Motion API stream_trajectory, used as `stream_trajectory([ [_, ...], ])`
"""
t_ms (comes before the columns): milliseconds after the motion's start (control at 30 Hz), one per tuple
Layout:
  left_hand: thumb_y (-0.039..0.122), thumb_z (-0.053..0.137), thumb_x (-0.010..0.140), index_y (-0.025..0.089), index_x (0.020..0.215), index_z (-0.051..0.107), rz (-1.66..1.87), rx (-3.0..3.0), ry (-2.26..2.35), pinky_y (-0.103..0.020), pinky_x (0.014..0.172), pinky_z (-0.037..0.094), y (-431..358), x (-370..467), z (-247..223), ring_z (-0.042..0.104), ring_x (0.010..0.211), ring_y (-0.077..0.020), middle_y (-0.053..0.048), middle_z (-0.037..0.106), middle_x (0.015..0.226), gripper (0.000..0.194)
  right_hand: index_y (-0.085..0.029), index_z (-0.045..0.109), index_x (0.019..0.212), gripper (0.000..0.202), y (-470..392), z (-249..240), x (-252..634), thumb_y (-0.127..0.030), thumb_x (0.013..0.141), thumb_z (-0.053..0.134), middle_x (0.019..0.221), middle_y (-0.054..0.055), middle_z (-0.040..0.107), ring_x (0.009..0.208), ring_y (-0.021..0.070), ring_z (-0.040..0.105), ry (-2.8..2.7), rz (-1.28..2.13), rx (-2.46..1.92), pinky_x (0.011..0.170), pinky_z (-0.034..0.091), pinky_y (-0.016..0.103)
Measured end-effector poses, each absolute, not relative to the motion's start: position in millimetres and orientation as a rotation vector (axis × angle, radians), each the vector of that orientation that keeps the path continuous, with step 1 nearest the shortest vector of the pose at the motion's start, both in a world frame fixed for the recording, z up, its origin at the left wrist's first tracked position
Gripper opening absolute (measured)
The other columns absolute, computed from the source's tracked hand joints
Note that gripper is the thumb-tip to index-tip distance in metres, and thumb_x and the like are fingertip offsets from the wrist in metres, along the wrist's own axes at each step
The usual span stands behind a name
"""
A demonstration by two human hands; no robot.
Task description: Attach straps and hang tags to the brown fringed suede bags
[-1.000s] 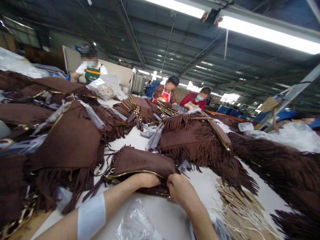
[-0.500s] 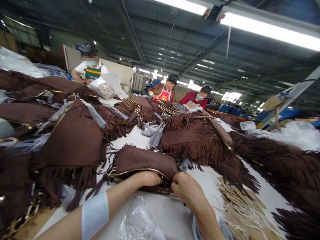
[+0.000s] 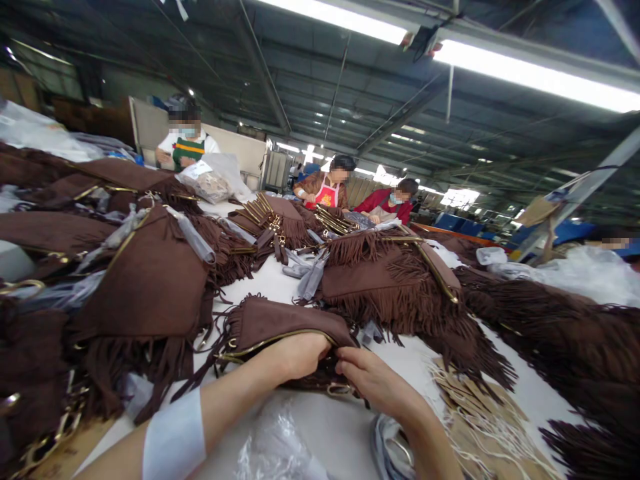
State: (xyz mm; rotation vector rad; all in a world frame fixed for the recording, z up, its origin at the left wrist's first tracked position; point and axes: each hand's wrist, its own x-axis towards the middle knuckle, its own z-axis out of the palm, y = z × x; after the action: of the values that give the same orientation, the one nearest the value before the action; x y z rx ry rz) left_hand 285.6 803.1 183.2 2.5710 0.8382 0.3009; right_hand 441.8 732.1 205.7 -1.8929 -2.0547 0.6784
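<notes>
A dark brown fringed handbag [image 3: 290, 317] lies on the white table in front of me, its gold zipper parted and its mouth facing me. My left hand [image 3: 304, 355] is at that mouth, fingers curled down past the zipper edge; the fingertips and anything in them are hidden. At the right end of the opening, my right hand [image 3: 373, 377] pinches the edge of the bag with bent fingers. A gold ring [image 3: 340, 389] shows on the bag's near side, just below the right fingertips.
More fringed bags [image 3: 145, 280] crowd the left, with another pile [image 3: 385, 280] behind. Brown paper tags [image 3: 480, 413] with white strings lie to the right. Clear plastic [image 3: 280, 440] and a grey coiled strap [image 3: 390, 447] sit near me. Several co-workers [image 3: 327, 190] are across the table.
My left hand has drawn partly out of the bag's opening, so more of its back shows. My right hand's fingers have shifted slightly left along the edge.
</notes>
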Motion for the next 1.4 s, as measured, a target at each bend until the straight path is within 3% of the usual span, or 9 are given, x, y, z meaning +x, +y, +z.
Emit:
stream_trajectory([
  [133,0.014,0.047,0.081,0.015,0.073,0.066,0.417,2.687,0.787,-0.029,0.069,0.046,794.7,271.2,216.7,0.063,0.073,-0.0216,-0.009,0.071,0.081,0.021,-0.015,0.066,0.085,0.029,730.0,211.1,448.2,-0.026,0.086,0.039,0.066,-0.001,0.054,0.055,0.0127,0.054,-1.899,0.856,-1.685,0.052,0.045,0.022],
  [267,0.013,0.047,0.072,0.016,0.066,0.062,0.682,2.379,0.697,-0.024,0.066,0.043,794.3,267.1,227.0,0.058,0.071,-0.0158,-0.003,0.068,0.073,0.016,-0.015,0.071,0.083,0.026,733.8,208.0,448.9,-0.038,0.073,0.063,0.072,0.0,0.055,0.058,0.0145,0.06,-1.487,0.947,-1.392,0.053,0.052,0.026],
  [433,0.02,0.048,0.062,0.016,0.059,0.053,0.837,1.638,0.595,-0.023,0.059,0.041,799.4,281.6,210.5,0.057,0.067,-0.0142,-0.004,0.069,0.076,0.007,-0.017,0.064,0.074,0.028,737.9,201.4,452.3,-0.04,0.067,0.078,0.06,-0.002,0.062,0.056,0.0145,0.062,-1.288,1.037,-1.27,0.054,0.05,0.023],
  [567,0.025,0.054,0.059,0.016,0.063,0.054,0.798,1.384,0.62,-0.023,0.05,0.037,803.3,287.9,200.7,0.049,0.052,-0.0114,-0.001,0.063,0.061,0.01,-0.016,0.066,0.08,0.036,741.3,196.3,457.1,-0.048,0.071,0.078,0.058,0.0,0.065,0.054,0.0136,0.06,-1.276,1.016,-1.227,0.054,0.05,0.022],
  [733,0.025,0.061,0.057,0.012,0.07,0.061,0.829,1.38,0.601,-0.022,0.048,0.037,805.3,291.4,192.0,0.048,0.049,-0.0091,0.001,0.061,0.058,0.018,-0.015,0.068,0.083,0.037,744.1,193.8,455.5,-0.048,0.072,0.08,0.061,0.001,0.067,0.055,0.0129,0.061,-1.245,1.007,-1.166,0.054,0.049,0.021],
  [933,0.024,0.06,0.056,0.014,0.075,0.058,0.923,1.339,0.63,-0.019,0.044,0.033,801.6,297.9,189.9,0.049,0.047,-0.0096,0.003,0.059,0.055,0.021,-0.015,0.071,0.076,0.048,746.5,192.6,455.7,-0.059,0.061,0.082,0.066,0.004,0.07,0.063,0.017,0.066,-1.166,0.969,-1.18,0.055,0.054,0.022],
  [1400,0.029,0.053,0.069,0.016,0.067,0.053,1.004,1.5,0.675,-0.021,0.048,0.032,797.6,301.9,185.8,0.044,0.051,-0.0095,0.004,0.05,0.054,0.013,-0.015,0.075,0.077,0.039,746.0,186.9,449.3,-0.054,0.068,0.08,0.069,0.005,0.071,0.066,0.017,0.064,-1.243,0.885,-1.146,0.058,0.055,0.023],
])
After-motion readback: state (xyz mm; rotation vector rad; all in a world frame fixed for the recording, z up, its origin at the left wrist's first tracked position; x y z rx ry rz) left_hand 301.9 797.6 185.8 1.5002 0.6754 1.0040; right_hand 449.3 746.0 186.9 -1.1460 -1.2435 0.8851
